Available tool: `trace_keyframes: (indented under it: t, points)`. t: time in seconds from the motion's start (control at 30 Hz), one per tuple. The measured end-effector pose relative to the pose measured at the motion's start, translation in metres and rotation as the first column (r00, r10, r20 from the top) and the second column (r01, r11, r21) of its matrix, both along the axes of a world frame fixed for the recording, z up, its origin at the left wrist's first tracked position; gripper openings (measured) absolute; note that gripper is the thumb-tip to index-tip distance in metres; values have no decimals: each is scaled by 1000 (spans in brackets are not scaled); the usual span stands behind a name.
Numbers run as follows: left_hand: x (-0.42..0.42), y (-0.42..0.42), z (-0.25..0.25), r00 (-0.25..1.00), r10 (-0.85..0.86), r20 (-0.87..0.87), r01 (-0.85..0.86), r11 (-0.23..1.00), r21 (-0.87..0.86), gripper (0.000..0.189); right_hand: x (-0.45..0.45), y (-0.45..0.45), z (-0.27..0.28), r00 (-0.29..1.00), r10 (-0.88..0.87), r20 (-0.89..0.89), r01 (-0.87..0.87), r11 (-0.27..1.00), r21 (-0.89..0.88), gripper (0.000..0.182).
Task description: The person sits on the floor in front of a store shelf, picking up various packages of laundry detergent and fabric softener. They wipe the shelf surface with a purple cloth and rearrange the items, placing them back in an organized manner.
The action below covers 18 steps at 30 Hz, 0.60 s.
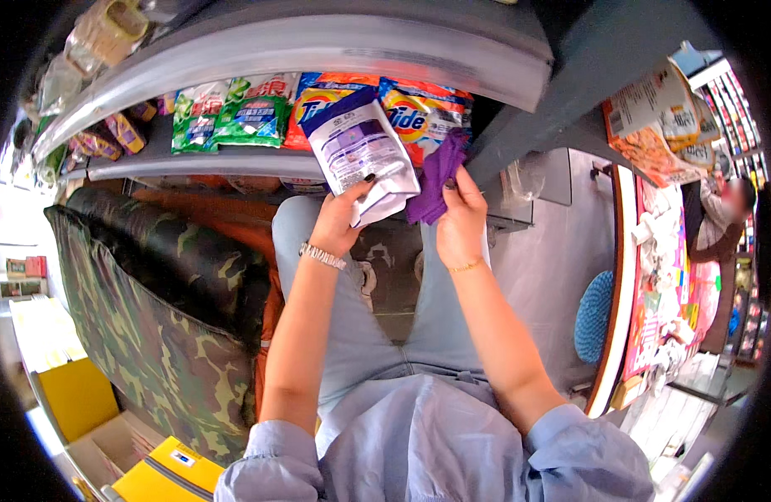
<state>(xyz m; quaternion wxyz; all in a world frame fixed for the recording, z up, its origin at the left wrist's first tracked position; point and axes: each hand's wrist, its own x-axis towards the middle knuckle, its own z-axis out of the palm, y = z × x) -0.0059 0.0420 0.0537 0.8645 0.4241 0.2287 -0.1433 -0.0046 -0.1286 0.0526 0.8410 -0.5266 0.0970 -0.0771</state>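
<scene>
My left hand (339, 219) grips the lower edge of a white and purple plastic pouch (363, 157), its printed face turned towards me. Bunched in my right hand (459, 219) is a purple cloth (437, 176), just right of the pouch and close to it. Both are held up in front of a shelf (247, 157) of laundry detergent bags. Behind the pouch, partly hidden, stands an orange Tide bag (300, 119). Another Tide bag (416, 113) shows between pouch and cloth. Green and white bags (253, 113) stand farther left.
A camouflage-covered bulky object (159, 314) sits close on my left, with yellow boxes (172, 467) behind it. A dark shelf post (523, 113) rises at the right. Beyond are a blue stool (593, 317), a goods-laden table (652, 282) and a person (715, 207).
</scene>
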Motion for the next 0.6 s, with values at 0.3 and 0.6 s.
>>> trace_keyframes:
  t: [0.3,0.6]
  points:
    - [-4,-51,29,990,141,-13,-142,980,-142,30,-26,10,37,887,163,431,328,433,-839,50]
    - [2,-41,-5,975,115,190,18,813,-583,36,-57,11,30,815,374,442,200,535,-821,40]
